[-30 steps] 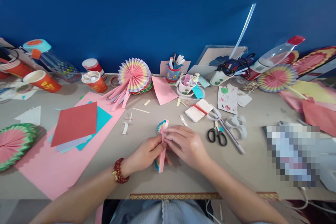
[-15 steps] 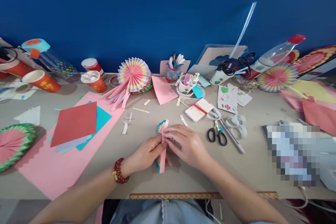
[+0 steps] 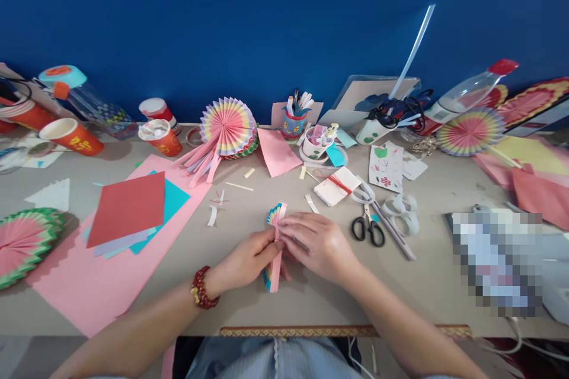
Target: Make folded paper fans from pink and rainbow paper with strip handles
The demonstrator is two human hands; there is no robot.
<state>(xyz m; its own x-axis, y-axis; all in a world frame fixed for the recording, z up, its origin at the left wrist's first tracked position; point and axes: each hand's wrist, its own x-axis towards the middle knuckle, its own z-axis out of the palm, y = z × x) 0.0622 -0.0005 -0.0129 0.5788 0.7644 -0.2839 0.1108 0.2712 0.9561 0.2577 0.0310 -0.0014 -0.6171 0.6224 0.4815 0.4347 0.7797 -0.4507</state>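
Note:
Between my hands, over the front middle of the table, is a pleated paper fan (image 3: 274,275) with a pink outer strip and blue, yellow and white folded edges. It stands nearly upright in the picture, its middle covered by fingers. My left hand (image 3: 249,257) pinches it from the left, thumb against the pink strip. From the right, my right hand (image 3: 317,244) is closed on the fan's middle with bent fingers; its fingertips meet the left thumb. Black-handled scissors (image 3: 367,228) lie to the right of my right hand.
Coloured paper sheets (image 3: 127,207) lie on a large pink sheet (image 3: 80,293) at left. A finished paper rosette (image 3: 227,124), paper cups (image 3: 162,137) and a pen cup (image 3: 293,123) stand by the blue wall. Right are tape loops (image 3: 405,222) and a blurred-out device (image 3: 493,266).
Almost nothing differs. My right hand has shifted very slightly, while both hands keep hold of the fan in the same place.

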